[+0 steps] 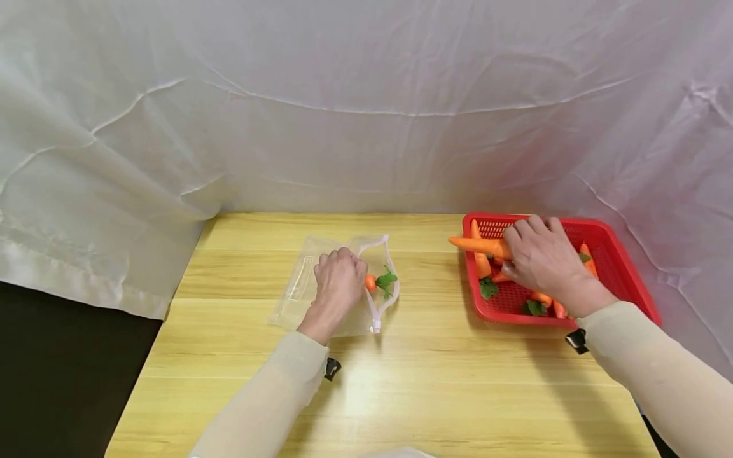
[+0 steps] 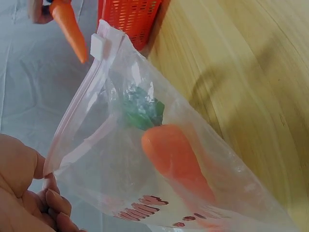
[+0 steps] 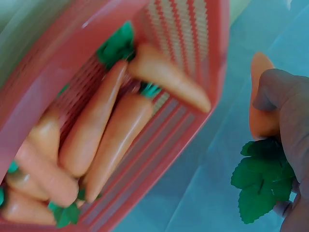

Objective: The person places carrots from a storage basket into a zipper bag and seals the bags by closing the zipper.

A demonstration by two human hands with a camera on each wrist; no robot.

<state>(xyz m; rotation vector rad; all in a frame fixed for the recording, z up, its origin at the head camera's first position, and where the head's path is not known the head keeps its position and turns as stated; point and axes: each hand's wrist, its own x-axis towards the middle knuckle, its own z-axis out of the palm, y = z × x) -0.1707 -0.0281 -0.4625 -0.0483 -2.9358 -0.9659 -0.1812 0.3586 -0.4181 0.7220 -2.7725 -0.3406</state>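
Holding: right hand (image 1: 541, 257), fingers curled round one carrot (image 1: 478, 245), tip toward nine o'clock, near a red basket (image 1: 624, 270). Basket contents: several other carrots (image 3: 118, 140), some leafed. Pinching: left hand (image 1: 340, 277), opening edge of one clear zip bag (image 1: 352, 318), at nine o'clock from the basket. Bag contents: one bagged carrot (image 2: 174, 150), leaves toward three o'clock in head view.

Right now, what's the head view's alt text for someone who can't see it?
A person's right hand holds a carrot above a red plastic basket of carrots. The left hand holds a clear slider zip bag with a leafy carrot inside, on a wooden table.
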